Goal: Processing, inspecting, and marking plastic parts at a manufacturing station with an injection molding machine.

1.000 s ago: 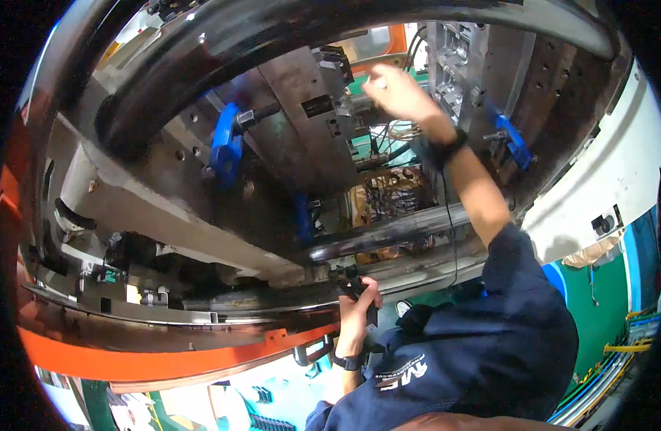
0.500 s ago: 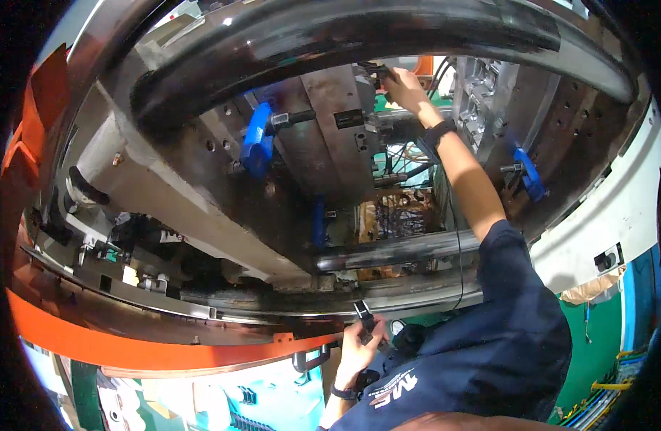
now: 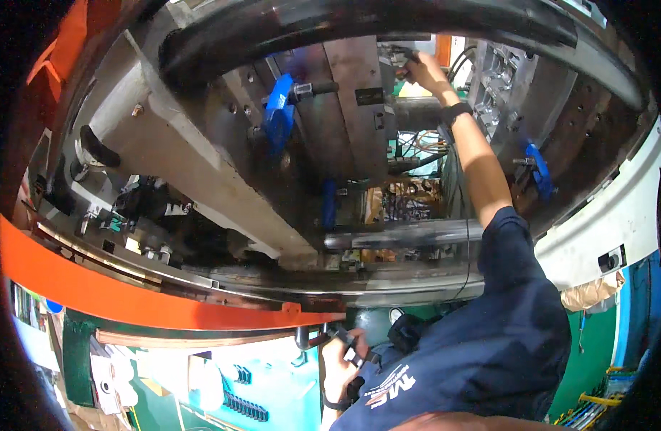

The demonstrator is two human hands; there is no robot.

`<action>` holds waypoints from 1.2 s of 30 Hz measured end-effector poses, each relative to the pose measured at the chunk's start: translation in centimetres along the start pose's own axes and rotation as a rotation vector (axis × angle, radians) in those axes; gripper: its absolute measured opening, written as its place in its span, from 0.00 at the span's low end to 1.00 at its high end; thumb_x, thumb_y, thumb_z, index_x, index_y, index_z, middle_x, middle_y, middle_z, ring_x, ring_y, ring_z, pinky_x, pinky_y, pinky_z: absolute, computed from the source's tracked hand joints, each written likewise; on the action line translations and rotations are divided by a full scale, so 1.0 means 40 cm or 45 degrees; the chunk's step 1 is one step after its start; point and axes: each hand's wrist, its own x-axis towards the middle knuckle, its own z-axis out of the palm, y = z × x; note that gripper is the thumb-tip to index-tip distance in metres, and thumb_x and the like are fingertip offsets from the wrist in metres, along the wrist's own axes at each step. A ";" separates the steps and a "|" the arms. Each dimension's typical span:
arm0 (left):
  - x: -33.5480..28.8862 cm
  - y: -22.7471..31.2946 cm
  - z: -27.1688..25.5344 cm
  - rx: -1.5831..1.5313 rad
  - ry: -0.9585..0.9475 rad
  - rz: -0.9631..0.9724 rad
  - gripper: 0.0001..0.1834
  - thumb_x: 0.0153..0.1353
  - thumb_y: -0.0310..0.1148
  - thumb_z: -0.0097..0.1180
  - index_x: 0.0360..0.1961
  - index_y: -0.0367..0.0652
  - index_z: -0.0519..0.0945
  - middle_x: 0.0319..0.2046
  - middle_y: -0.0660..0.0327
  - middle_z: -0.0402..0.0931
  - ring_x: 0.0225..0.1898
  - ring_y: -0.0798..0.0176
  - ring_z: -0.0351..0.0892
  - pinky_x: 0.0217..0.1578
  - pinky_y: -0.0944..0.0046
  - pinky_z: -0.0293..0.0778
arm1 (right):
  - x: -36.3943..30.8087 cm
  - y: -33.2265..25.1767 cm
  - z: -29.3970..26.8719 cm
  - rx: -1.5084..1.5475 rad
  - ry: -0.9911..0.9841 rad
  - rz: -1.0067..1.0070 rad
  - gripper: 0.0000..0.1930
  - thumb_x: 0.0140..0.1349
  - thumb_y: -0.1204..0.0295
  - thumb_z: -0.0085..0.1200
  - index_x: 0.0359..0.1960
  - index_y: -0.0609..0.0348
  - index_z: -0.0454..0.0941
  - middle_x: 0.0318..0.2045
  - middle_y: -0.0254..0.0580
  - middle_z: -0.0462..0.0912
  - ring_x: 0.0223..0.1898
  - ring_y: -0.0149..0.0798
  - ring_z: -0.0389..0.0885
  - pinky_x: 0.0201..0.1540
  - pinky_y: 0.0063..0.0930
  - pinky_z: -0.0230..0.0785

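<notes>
One left hand (image 3: 336,365) holds dark tool (image 3: 343,337) low, perhaps for clearance; beside steel block (image 3: 356,126), right hand's (image 3: 427,74) grip I cannot tell.

The right arm (image 3: 483,161) reaches up and away from the body, nearly straight, its upper part in a short dark sleeve (image 3: 514,241) and its forearm bare. The right wrist (image 3: 456,113) lies roughly in line with the forearm. The right hand (image 3: 429,73) is stretched far out, fingers pointing left and bent; how tightly they close is unclear. The left hand (image 3: 338,368) sits low, close beside the torso (image 3: 460,359), its fingers curled in a grip. The left forearm is mostly hidden.
</notes>
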 end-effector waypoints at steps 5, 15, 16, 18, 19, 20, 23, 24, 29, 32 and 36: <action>-0.207 -0.127 -0.035 -0.189 1.010 -0.264 0.14 0.61 0.31 0.56 0.46 0.36 0.73 0.26 0.63 0.71 0.34 0.64 0.72 0.43 0.64 0.69 | -0.225 -0.160 -0.046 0.614 0.324 0.592 0.11 0.68 0.67 0.50 0.44 0.60 0.77 0.23 0.34 0.82 0.16 0.25 0.72 0.16 0.22 0.59; -0.149 -0.180 0.042 -0.466 0.508 -0.236 0.06 0.61 0.32 0.55 0.34 0.40 0.77 0.21 0.65 0.74 0.23 0.70 0.72 0.30 0.68 0.69 | -0.970 -0.473 -0.092 0.989 -0.238 0.717 0.10 0.62 0.71 0.59 0.42 0.62 0.77 0.30 0.39 0.82 0.34 0.32 0.80 0.39 0.26 0.71; -0.153 -0.196 0.047 -0.535 0.525 -0.230 0.05 0.61 0.31 0.55 0.33 0.41 0.76 0.22 0.64 0.74 0.22 0.70 0.72 0.30 0.68 0.69 | -1.029 -0.475 -0.087 1.031 -0.351 0.774 0.10 0.62 0.71 0.59 0.42 0.62 0.77 0.30 0.39 0.82 0.35 0.32 0.80 0.41 0.26 0.71; -0.150 -0.235 0.063 -0.690 0.582 -0.190 0.02 0.61 0.27 0.54 0.31 0.41 0.76 0.23 0.64 0.75 0.22 0.70 0.72 0.29 0.67 0.69 | -1.140 -0.445 -0.046 1.106 -0.433 0.804 0.10 0.62 0.71 0.59 0.42 0.62 0.77 0.30 0.39 0.82 0.35 0.32 0.80 0.41 0.26 0.71; -0.154 -0.254 0.065 -0.588 0.630 -0.214 0.02 0.61 0.26 0.53 0.32 0.42 0.74 0.23 0.65 0.73 0.22 0.71 0.70 0.28 0.67 0.69 | -1.174 -0.438 -0.014 1.126 -0.524 0.761 0.10 0.62 0.71 0.59 0.42 0.62 0.77 0.31 0.39 0.83 0.36 0.32 0.81 0.41 0.27 0.71; -0.167 -0.350 0.074 -0.625 0.586 -0.053 0.03 0.64 0.29 0.51 0.33 0.42 0.73 0.25 0.65 0.73 0.23 0.71 0.70 0.28 0.67 0.68 | -1.211 -0.446 0.003 1.043 -0.571 0.730 0.10 0.63 0.71 0.58 0.42 0.62 0.77 0.31 0.39 0.83 0.36 0.32 0.81 0.42 0.28 0.72; -0.159 -0.342 0.126 -0.573 0.693 -0.131 0.07 0.64 0.29 0.52 0.31 0.38 0.79 0.30 0.63 0.79 0.26 0.69 0.75 0.30 0.66 0.71 | -1.367 -0.468 0.044 1.060 -0.681 0.731 0.08 0.65 0.72 0.55 0.41 0.63 0.77 0.31 0.40 0.83 0.38 0.33 0.82 0.45 0.29 0.72; -0.157 -0.323 0.134 -0.515 0.761 -0.088 0.09 0.64 0.29 0.52 0.30 0.37 0.80 0.31 0.62 0.82 0.27 0.69 0.77 0.30 0.65 0.72 | -1.413 -0.499 0.042 1.047 -0.749 0.774 0.08 0.65 0.72 0.55 0.40 0.63 0.78 0.31 0.41 0.83 0.37 0.34 0.81 0.45 0.28 0.72; -0.347 -0.475 0.142 0.030 0.844 -0.218 0.07 0.59 0.29 0.57 0.30 0.35 0.81 0.27 0.53 0.80 0.29 0.59 0.80 0.33 0.60 0.74 | -1.577 -0.611 0.182 1.101 -1.154 0.631 0.09 0.65 0.70 0.56 0.37 0.65 0.78 0.30 0.37 0.82 0.35 0.27 0.79 0.42 0.22 0.69; -0.540 -0.611 0.082 0.228 0.721 -0.899 0.11 0.57 0.33 0.58 0.36 0.35 0.82 0.28 0.52 0.82 0.33 0.57 0.82 0.38 0.59 0.75 | -1.672 -0.620 0.426 0.982 -1.524 0.682 0.06 0.64 0.72 0.55 0.35 0.62 0.79 0.26 0.31 0.80 0.27 0.24 0.76 0.30 0.19 0.67; -0.854 -0.834 -0.042 0.898 0.827 -1.297 0.20 0.52 0.47 0.58 0.37 0.40 0.81 0.37 0.47 0.82 0.41 0.44 0.81 0.43 0.49 0.76 | -1.811 -0.695 0.720 0.886 -1.802 0.667 0.07 0.57 0.71 0.53 0.31 0.64 0.77 0.19 0.34 0.77 0.15 0.27 0.71 0.16 0.23 0.61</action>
